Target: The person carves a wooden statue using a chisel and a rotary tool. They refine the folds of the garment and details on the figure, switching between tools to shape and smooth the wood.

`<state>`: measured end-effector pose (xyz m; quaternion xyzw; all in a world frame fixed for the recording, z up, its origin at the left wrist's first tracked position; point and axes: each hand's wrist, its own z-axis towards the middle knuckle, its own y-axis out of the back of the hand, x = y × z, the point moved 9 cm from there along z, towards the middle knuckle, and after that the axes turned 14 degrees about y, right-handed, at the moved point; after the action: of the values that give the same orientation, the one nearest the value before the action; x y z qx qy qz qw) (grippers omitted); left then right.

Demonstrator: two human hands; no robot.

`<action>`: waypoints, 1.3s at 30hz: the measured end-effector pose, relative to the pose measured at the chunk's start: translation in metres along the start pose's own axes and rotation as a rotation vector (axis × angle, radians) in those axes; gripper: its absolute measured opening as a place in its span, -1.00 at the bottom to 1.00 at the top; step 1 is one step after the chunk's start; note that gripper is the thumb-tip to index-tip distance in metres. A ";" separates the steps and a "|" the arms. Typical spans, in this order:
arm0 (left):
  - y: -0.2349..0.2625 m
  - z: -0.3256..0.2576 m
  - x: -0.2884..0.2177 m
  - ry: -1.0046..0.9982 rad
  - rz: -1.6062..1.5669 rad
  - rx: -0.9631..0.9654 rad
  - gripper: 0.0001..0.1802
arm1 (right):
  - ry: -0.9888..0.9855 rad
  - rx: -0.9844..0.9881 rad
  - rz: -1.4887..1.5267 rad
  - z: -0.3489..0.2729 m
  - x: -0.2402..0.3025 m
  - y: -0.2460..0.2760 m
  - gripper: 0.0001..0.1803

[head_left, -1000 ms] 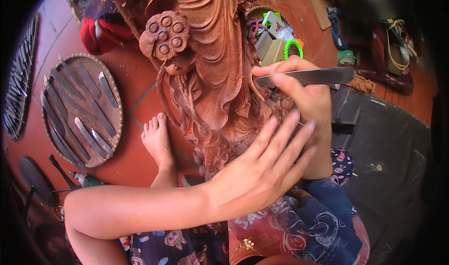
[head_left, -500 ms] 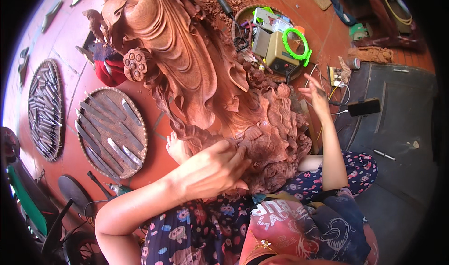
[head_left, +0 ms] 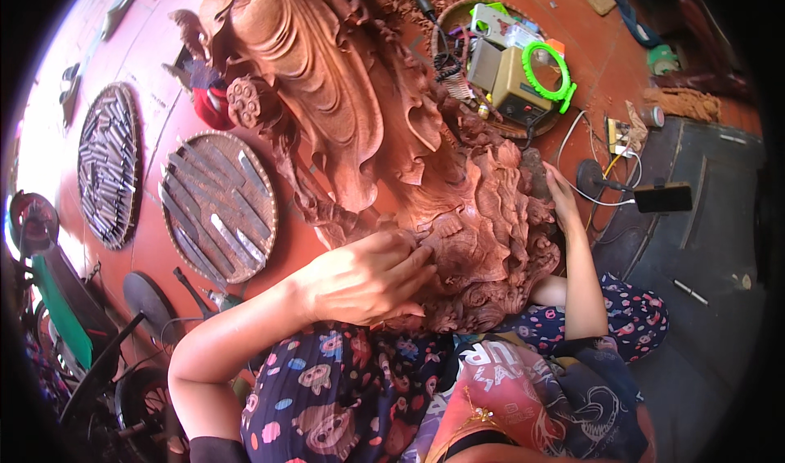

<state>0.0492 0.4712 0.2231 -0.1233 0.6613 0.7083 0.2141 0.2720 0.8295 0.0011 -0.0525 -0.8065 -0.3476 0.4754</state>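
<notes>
Reddish-brown wood makes up the carved statue [head_left: 352,132], its robe cut in long, smooth, curving folds that catch a soft shine. Toward the base the carving turns dense and ragged, with rippled, curling forms crowded together, and the hems flare outward. A round seed pod [head_left: 248,101] with raised knobs juts from the statue's left flank.

Its long axis runs aslant: the base lies nearest the person, just beyond the patterned trousers [head_left: 319,397], and the upper end points away and toward the left, where the top blurs at the edge of the view. Whether it stands straight or leans, I cannot tell.

At the base's near left side is the left hand [head_left: 360,279], fingers bent and gathered; whether they pinch anything is hidden. Beside the base's right flank is the right hand [head_left: 562,205], fingers straight and close together, clamped on nothing; contact with the wood is unclear.

Left of the statue, on the tiled floor [head_left: 149,279], a woven tray [head_left: 275,218] holds flat blades, with slim dark tools [head_left: 108,164] farther out. Right of its folds sit a beige box [head_left: 517,74] and a green ring [head_left: 564,95]; a phone [head_left: 662,198] lies beyond the right hand.
</notes>
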 end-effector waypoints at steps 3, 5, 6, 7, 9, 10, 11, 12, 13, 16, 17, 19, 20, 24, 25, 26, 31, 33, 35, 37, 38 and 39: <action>0.000 0.000 -0.002 0.026 -0.008 0.041 -0.45 | -0.053 -0.080 0.019 0.001 -0.003 0.001 -0.30; 0.004 0.001 0.000 0.045 -0.034 0.023 -0.47 | -0.247 -0.185 0.083 -0.001 0.026 0.007 -0.20; 0.009 0.003 -0.001 0.054 -0.057 0.003 -0.48 | -0.100 -0.198 0.026 0.010 0.045 0.021 -0.09; 0.012 0.005 -0.002 0.066 -0.090 -0.016 -0.49 | 0.007 -0.197 0.046 0.018 0.081 0.029 -0.11; 0.035 0.011 -0.005 0.097 -0.201 -0.137 -0.51 | 0.200 -0.269 0.161 0.029 0.181 0.030 -0.24; 0.048 0.016 -0.009 0.105 -0.266 -0.200 -0.52 | 0.323 -0.148 0.301 0.034 0.223 0.022 -0.28; 0.062 0.020 -0.012 0.118 -0.320 -0.264 -0.52 | 0.418 -0.199 0.370 0.029 0.280 0.001 -0.38; 0.071 0.026 -0.015 0.106 -0.333 -0.298 -0.51 | 0.496 -0.063 0.405 0.027 0.317 -0.024 -0.48; 0.077 0.031 -0.018 0.088 -0.349 -0.330 -0.49 | 0.567 0.068 0.436 0.021 0.347 -0.044 -0.56; 0.083 0.045 -0.021 0.196 -0.355 -0.497 -0.52 | 0.306 0.287 0.489 0.021 0.376 -0.110 -0.78; 0.082 0.049 -0.019 0.237 -0.354 -0.492 -0.51 | 0.246 0.317 0.464 0.022 0.384 -0.128 -0.83; 0.082 0.053 -0.017 0.320 -0.346 -0.480 -0.51 | 0.240 0.310 0.440 0.024 0.392 -0.148 -0.86; 0.083 0.053 -0.014 0.351 -0.378 -0.496 -0.49 | 0.238 0.303 0.430 0.024 0.393 -0.151 -0.86; 0.086 0.050 -0.001 0.469 -0.381 -0.508 -0.49 | 0.649 0.380 -0.043 0.026 0.402 -0.160 -0.78; 0.086 0.047 0.003 0.507 -0.395 -0.516 -0.48 | 0.698 0.378 -0.077 0.024 0.405 -0.164 -0.77; 0.084 0.045 0.007 0.544 -0.410 -0.523 -0.47 | 0.683 0.379 -0.048 0.023 0.405 -0.168 -0.76; 0.071 0.039 0.021 0.634 -0.421 -0.486 -0.41 | 0.520 0.321 0.127 0.017 0.402 -0.178 -0.72; 0.070 0.039 0.022 0.636 -0.442 -0.492 -0.39 | 0.484 0.301 0.150 0.017 0.401 -0.178 -0.70; 0.070 0.041 0.024 0.621 -0.495 -0.494 -0.38 | 0.435 0.271 0.176 0.017 0.399 -0.175 -0.68; 0.068 0.041 0.033 0.643 -0.498 -0.529 -0.37 | 0.363 0.279 0.263 0.016 0.396 -0.183 -0.66; 0.068 0.041 0.036 0.653 -0.498 -0.546 -0.36 | 0.326 0.289 0.309 0.015 0.395 -0.187 -0.65; 0.068 0.041 0.036 0.649 -0.496 -0.539 -0.35 | 0.290 0.282 0.331 0.014 0.394 -0.187 -0.64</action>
<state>-0.0093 0.5150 0.2706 -0.5425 0.4375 0.7070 0.1198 -0.0296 0.6005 0.2175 -0.0665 -0.7509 -0.1533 0.6389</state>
